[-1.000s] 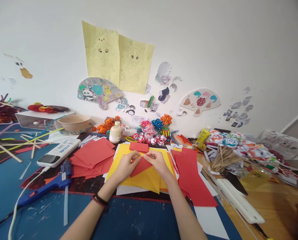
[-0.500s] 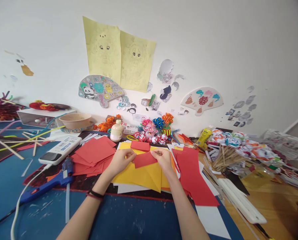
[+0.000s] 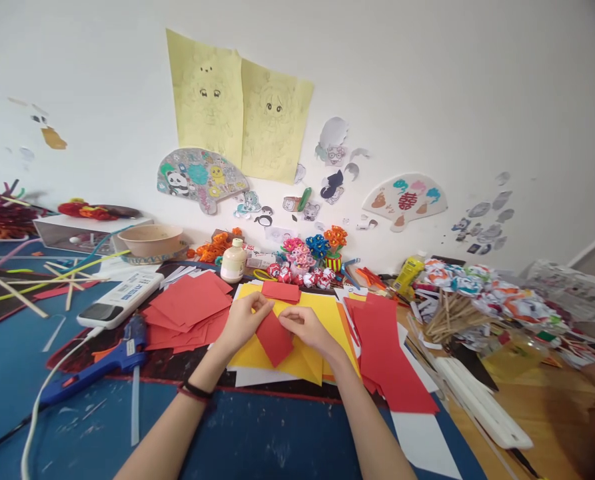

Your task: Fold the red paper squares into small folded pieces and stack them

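While both hands pinch small folded red paper piece (image 3: 274, 339) over yellow paper sheets (image 3: 322, 313) at table centre: left hand (image 3: 243, 322) grips far corner, right hand (image 3: 304, 329) presses right edge. Folding step likely; next crease needs aligned edges. Red square stack (image 3: 187, 307) left, red strip (image 3: 390, 360) right, near blue table (image 3: 257, 440) free.

Home craft corner — paper sheets (image 3: 190, 308), glue gun (image 3: 94, 367), paper flowers (image 3: 310, 253), drawings (image 3: 240, 107) taped on the wall (image 3: 452, 87)
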`<state>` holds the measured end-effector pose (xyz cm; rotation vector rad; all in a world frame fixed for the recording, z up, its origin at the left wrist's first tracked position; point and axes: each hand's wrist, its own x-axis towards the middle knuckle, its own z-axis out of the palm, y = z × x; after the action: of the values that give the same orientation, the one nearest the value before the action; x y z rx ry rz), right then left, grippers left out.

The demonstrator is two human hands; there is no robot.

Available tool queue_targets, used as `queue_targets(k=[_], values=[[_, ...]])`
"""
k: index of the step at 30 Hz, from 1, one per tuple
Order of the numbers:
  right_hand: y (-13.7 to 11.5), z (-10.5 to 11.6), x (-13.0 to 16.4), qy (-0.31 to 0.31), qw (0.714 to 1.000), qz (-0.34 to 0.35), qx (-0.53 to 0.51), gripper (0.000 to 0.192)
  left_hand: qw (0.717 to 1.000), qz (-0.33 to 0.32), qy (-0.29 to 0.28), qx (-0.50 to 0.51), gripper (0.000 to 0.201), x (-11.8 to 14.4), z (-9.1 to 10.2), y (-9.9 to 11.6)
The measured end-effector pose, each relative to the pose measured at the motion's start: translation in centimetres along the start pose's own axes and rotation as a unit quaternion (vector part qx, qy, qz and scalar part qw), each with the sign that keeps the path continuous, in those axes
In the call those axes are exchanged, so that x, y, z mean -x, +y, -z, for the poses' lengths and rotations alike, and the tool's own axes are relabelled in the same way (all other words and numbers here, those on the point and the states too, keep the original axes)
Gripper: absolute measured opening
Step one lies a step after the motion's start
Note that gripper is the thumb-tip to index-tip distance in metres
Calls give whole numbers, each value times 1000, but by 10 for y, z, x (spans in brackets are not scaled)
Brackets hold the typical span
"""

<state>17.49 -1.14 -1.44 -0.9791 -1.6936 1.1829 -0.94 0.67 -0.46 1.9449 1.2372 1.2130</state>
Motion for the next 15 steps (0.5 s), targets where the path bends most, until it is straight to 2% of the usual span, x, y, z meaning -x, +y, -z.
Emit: queue_targets(k=[4, 10, 13, 15], values=[[-2, -5, 0, 17, 999, 27, -6, 25, 1000, 0, 9, 12, 30, 2, -8, -2], [3, -9, -2, 78, 993, 59, 70, 12, 1000, -6, 12, -3, 29, 5, -11, 5], [7, -4, -2, 55, 996, 41, 57, 11, 997, -8, 75, -2, 30, 1, 1, 1], [11, 1, -1, 26, 998, 10, 51, 11, 985, 31, 171, 19, 30, -4, 15, -9]])
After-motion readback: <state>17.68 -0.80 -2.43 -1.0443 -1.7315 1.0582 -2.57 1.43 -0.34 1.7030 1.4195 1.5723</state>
